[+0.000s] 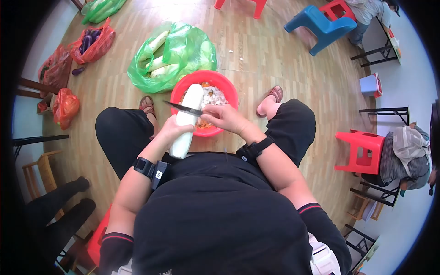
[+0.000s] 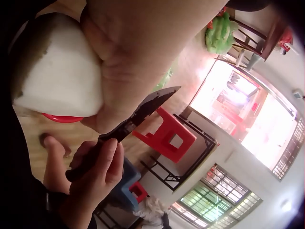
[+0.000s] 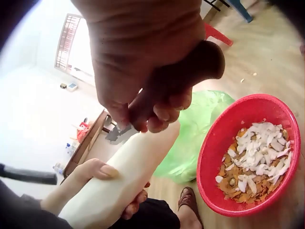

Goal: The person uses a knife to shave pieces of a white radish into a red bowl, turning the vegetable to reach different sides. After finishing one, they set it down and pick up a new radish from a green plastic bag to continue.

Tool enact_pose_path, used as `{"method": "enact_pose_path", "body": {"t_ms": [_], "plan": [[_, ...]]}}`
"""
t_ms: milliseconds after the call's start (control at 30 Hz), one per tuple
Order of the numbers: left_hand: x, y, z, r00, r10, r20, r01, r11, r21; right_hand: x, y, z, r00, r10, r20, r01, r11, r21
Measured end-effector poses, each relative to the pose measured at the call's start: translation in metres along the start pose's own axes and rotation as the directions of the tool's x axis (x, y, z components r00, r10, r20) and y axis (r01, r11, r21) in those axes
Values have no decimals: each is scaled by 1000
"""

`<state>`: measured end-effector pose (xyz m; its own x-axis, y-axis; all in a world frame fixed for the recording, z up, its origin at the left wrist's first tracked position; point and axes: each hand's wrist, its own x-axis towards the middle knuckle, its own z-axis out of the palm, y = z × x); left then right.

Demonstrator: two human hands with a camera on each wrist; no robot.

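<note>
A long white peeled radish [image 1: 189, 103] is held slanting over the near left part of a red basin [image 1: 233, 89]. The left hand [image 1: 173, 129] grips its lower half, thumb on top in the right wrist view. In the right hand [image 1: 225, 118] is the handle [image 3: 177, 76] of a dark-bladed knife [image 1: 183, 108], whose blade lies across the radish just above the left hand. White and orange peelings [image 3: 259, 152] lie in the basin. Some darker skin shows along one side of the radish [image 2: 62, 67] in the left wrist view.
A green bag [image 1: 172, 59] of unpeeled radishes stands beyond the basin. Red bags [image 1: 93, 43], one with eggplants, are at the left. Blue [image 1: 321, 27] and red stools [image 1: 362, 151] stand to the right, with people seated near tables.
</note>
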<state>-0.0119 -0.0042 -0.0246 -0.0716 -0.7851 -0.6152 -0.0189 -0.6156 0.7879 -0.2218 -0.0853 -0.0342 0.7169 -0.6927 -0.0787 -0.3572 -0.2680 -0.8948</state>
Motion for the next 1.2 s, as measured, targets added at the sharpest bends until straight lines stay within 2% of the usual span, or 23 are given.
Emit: {"method": "enact_pose_path", "body": {"t_ms": [67, 133, 233, 333, 400, 467, 500, 633, 733, 800, 833, 933, 967, 1033, 1133, 1200], "plan": [[-2, 2, 0, 1000, -10, 17, 10, 1000, -12, -1, 1, 5, 996, -85, 0, 85, 996, 3], [-1, 2, -1, 1000, 4, 13, -4, 1000, 4, 0, 0, 0, 998, -60, -5, 60, 998, -15], [-2, 0, 0, 1000, 12, 8, -12, 1000, 7, 5, 12, -8, 988, 68, -140, -82, 991, -103], [-2, 1, 1, 1000, 0, 1, 0, 1000, 5, 6, 18, -13, 975, 90, -203, -133, 969, -209], [-1, 1, 0, 1000, -6, -8, 6, 1000, 16, 2, 7, -13, 978, 89, -191, -124, 976, -180], [1, -1, -1, 1000, 14, 11, -15, 1000, 6, -2, -14, -12, 995, 13, -95, -19, 998, -64], [0, 0, 0, 1000, 13, 11, -13, 1000, 3, -2, -11, -7, 999, -2, -39, 0, 999, -37], [-3, 2, 2, 999, 33, 1, -33, 999, -17, -2, -6, -2, 999, -44, -12, 44, 999, -21], [-3, 1, 2, 999, 29, -17, -29, 1000, -9, 2, 11, -9, 996, 2, -89, -10, 996, -93], [-2, 0, 2, 999, 29, -31, -29, 1000, 0, 6, 21, -17, 973, 122, -195, -155, 974, -165], [-1, 0, 1, 1000, 6, -13, -6, 1000, 26, 7, 24, -17, 968, 94, -234, -146, 965, -216], [-1, 0, 1, 1000, -12, -2, 12, 999, 38, 1, 5, -18, 972, 130, -194, -175, 955, -240], [-1, 0, 2, 1000, -6, -4, 7, 1000, 27, 0, 0, -15, 973, 129, -192, -174, 955, -240], [-2, 0, 2, 1000, 13, -4, -13, 1000, 14, -2, -6, -6, 991, -24, -130, 5, 989, -150], [-2, 0, 3, 999, 33, -9, -33, 999, -1, -1, -3, -2, 995, -22, -95, 10, 991, -132], [-2, -1, 3, 999, 31, -15, -31, 1000, -2, 2, 5, -7, 990, -40, -136, 13, 981, -194]]}}
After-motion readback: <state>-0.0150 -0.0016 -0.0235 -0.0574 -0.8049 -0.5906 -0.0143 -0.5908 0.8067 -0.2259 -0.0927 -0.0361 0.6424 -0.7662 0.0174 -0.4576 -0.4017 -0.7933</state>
